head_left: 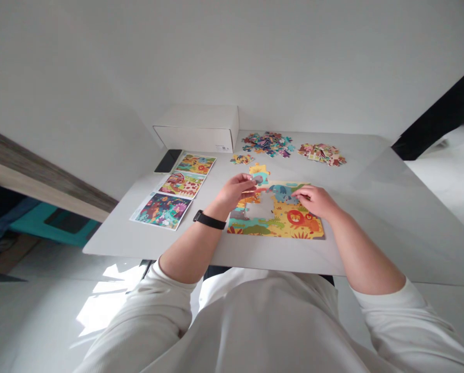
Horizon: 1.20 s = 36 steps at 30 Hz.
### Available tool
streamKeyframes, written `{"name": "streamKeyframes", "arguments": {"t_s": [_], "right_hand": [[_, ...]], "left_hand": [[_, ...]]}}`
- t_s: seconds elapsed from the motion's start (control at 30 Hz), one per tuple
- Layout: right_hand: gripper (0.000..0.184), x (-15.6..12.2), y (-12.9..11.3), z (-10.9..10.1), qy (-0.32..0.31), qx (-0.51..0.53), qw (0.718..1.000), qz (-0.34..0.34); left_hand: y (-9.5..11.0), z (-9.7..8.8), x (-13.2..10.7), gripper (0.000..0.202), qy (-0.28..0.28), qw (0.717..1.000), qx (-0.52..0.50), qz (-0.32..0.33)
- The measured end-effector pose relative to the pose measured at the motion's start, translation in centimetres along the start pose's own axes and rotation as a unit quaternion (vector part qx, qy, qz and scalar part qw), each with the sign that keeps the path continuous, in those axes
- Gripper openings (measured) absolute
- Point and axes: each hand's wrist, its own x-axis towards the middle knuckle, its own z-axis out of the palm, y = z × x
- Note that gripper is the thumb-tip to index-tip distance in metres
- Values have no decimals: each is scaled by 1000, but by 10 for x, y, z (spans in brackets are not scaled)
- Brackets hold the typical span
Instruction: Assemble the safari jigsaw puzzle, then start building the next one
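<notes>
A jigsaw puzzle (274, 228), partly assembled, lies in front of me with lions at its lower right and a bare gap left of its middle. My left hand (237, 190), with a dark band on the wrist, pinches a puzzle piece (259, 180) whose grey side shows, above the puzzle's upper left. Just beyond it are joined yellow and teal pieces (259, 170). At the puzzle's upper right, my right hand (316, 201) has its fingertips together by the blue elephant (280, 194). Anything between those fingertips is too small to make out.
Three picture sheets, including a farm picture (182, 184), lie on the left beside a phone (168, 161). A white box (197, 129) stands against the wall. Behind the puzzle are a large pile (269, 143), a small pile (242, 159) and a right-hand pile (322, 154) of pieces.
</notes>
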Motion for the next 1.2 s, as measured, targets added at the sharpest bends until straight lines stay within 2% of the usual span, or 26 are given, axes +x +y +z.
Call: {"name": "streamKeyframes", "arguments": {"t_s": [0.3,0.53,0.77,0.97,1.1,1.2], "right_hand": [[27,0,-1,-1,-2,2,1000,-7],[28,0,0,0,1,2,1000,-3],[27,0,1,0,1,9,1000,-2],[28,0,0,-1,-9,9,1000,3],[27,0,-5,-1,8,15,1000,11],[32,1,-17,-4,41,33,999,3]], "left_hand": [[3,1,1,36,39,999,11,-17],[4,0,-2,35,27,999,35,-25],[20,-20,-2,31,35,995,95,17],[33,-39,-4,34,53,988,142,17],[30,-38,-4,35,37,988,150,4],[25,-33,-4,32,20,986,165,-6]]}}
